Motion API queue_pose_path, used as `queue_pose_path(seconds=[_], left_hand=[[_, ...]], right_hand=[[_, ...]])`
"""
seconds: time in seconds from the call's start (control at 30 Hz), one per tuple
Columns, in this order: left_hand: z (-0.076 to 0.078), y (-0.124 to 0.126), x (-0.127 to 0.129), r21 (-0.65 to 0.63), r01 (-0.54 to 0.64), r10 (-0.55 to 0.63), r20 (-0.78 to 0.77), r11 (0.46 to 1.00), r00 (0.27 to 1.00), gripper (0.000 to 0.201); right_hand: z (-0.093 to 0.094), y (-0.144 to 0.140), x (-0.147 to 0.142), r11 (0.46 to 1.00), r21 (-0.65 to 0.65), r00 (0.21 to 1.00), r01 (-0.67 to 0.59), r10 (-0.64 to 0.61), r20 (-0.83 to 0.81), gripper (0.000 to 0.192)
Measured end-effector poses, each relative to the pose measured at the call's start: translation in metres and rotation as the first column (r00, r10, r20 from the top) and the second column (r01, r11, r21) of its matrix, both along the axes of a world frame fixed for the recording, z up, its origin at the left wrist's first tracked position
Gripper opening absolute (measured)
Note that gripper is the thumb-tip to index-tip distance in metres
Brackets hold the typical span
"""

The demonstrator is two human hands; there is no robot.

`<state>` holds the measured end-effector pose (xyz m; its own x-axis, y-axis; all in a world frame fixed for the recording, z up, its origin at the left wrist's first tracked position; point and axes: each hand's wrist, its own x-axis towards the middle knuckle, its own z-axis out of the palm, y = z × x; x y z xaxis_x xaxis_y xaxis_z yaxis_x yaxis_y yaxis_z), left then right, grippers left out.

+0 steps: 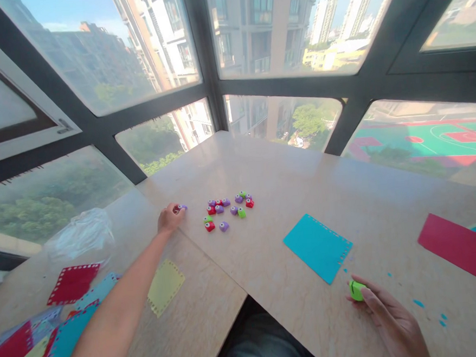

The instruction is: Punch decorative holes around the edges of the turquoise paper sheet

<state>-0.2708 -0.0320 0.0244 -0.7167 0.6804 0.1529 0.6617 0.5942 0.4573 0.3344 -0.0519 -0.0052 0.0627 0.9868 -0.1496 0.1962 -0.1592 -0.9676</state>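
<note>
My left hand (171, 218) reaches to the far left of the counter, its fingers closed on a small purple craft punch (182, 207). In my right hand (388, 312), near the front right, a lime green craft punch (356, 290) sits between thumb and fingers. Just beyond it lies a blue sheet of paper (318, 247) with holes punched along two edges. Right of my left hand stands a loose group of several small punches, among them a red one (210, 226), a purple one (224, 226) and a green one (241, 213).
A yellow punched card (166, 287) lies beside my left forearm. Farther left are a red punched card (73, 284), a pile of coloured cards and a clear plastic bag (81, 235). Dark red paper (459, 250) and blue paper scraps (418, 303) lie at right. Windows border the counter.
</note>
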Motion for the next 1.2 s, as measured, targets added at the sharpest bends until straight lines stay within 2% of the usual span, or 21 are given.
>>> queue_pose_path(seconds=[0.13, 0.23, 0.3, 0.33, 0.37, 0.43, 0.47, 0.53, 0.6, 0.63, 0.7, 0.73, 0.77, 0.83, 0.93, 1.03, 1.13, 1.2], left_hand=[[0.009, 0.009, 0.013, 0.104, -0.042, 0.048, -0.049, 0.994, 0.998, 0.042], [0.025, 0.016, 0.032, 0.233, -0.087, 0.113, -0.097, 0.968, 0.989, 0.043], [0.039, 0.024, 0.054, 0.308, -0.067, 0.105, -0.107, 0.949, 0.989, 0.044], [0.046, 0.028, 0.068, 0.355, -0.011, 0.06, -0.126, 0.935, 0.99, 0.042], [0.053, 0.031, 0.084, 0.457, 0.091, -0.01, -0.176, 0.885, 0.984, 0.041], [0.065, 0.038, 0.124, 0.505, 0.222, -0.128, -0.214, 0.834, 0.968, 0.036], [0.07, 0.039, 0.147, 0.515, 0.351, -0.248, -0.26, 0.782, 0.933, 0.033], [0.074, 0.041, 0.198, 0.518, 0.571, -0.447, -0.355, 0.637, 0.821, 0.024], [0.07, 0.041, 0.25, 0.429, 0.759, -0.682, -0.355, 0.489, 0.64, 0.018], [0.064, 0.041, 0.274, 0.396, 0.817, -0.763, -0.333, 0.42, 0.554, 0.018], [0.047, 0.041, 0.316, 0.3, 0.909, -0.886, -0.275, 0.29, 0.373, 0.022], [0.038, 0.042, 0.334, 0.255, 0.937, -0.918, -0.254, 0.24, 0.304, 0.024], [0.028, 0.042, 0.348, 0.217, 0.953, -0.936, -0.235, 0.212, 0.262, 0.026], [0.009, 0.042, 0.368, 0.141, 0.974, -0.958, -0.201, 0.178, 0.204, 0.033], [-0.012, 0.04, 0.383, 0.057, 0.988, -0.969, -0.193, 0.145, 0.153, 0.047], [-0.024, 0.037, 0.385, 0.008, 0.986, -0.964, -0.211, 0.165, 0.163, 0.057], [-0.03, 0.035, 0.386, -0.011, 0.982, -0.956, -0.227, 0.191, 0.183, 0.058], [-0.032, 0.035, 0.386, -0.021, 0.978, -0.954, -0.228, 0.205, 0.195, 0.057]], right_hand=[[-0.002, -0.001, 0.0, 0.996, -0.089, 0.998, 0.0, -0.006, -0.068, 0.067], [0.003, -0.002, -0.003, 0.995, -0.103, 0.992, -0.001, -0.012, -0.127, 0.064], [0.009, -0.002, -0.007, 0.995, -0.101, 0.988, 0.002, -0.017, -0.152, 0.061], [0.012, -0.002, -0.009, 0.995, -0.096, 0.986, -0.003, -0.013, -0.168, 0.06], [0.015, -0.001, -0.011, 0.996, -0.088, 0.983, -0.012, -0.005, -0.182, 0.059], [0.02, 0.002, -0.013, 0.997, -0.073, 0.973, -0.01, -0.007, -0.23, 0.055], [0.021, 0.004, -0.013, 0.997, -0.073, 0.961, 0.001, -0.022, -0.277, 0.053], [0.022, 0.006, -0.012, 0.996, -0.087, 0.919, 0.017, -0.05, -0.391, 0.051], [0.021, 0.006, -0.009, 0.995, -0.097, 0.877, 0.0, -0.047, -0.478, 0.052], [0.02, 0.006, -0.008, 0.995, -0.098, 0.861, -0.018, -0.034, -0.507, 0.053], [0.018, 0.005, -0.005, 0.995, -0.089, 0.837, -0.049, -0.008, -0.547, 0.053], [0.017, 0.005, -0.003, 0.995, -0.082, 0.826, -0.052, -0.003, -0.564, 0.053], [0.016, 0.004, -0.001, 0.996, -0.075, 0.812, -0.049, -0.004, -0.584, 0.052], [0.016, 0.004, 0.004, 0.997, -0.067, 0.774, -0.036, -0.015, -0.633, 0.049], [0.019, 0.004, 0.012, 0.997, -0.061, 0.708, -0.038, -0.016, -0.706, 0.044], [0.022, 0.004, 0.022, 0.994, -0.068, 0.641, -0.084, 0.002, -0.767, 0.045], [0.023, 0.002, 0.029, 0.988, -0.092, 0.578, -0.127, -0.002, -0.816, 0.05], [0.025, 0.002, 0.031, 0.989, -0.095, 0.561, -0.113, -0.015, -0.828, 0.051]])
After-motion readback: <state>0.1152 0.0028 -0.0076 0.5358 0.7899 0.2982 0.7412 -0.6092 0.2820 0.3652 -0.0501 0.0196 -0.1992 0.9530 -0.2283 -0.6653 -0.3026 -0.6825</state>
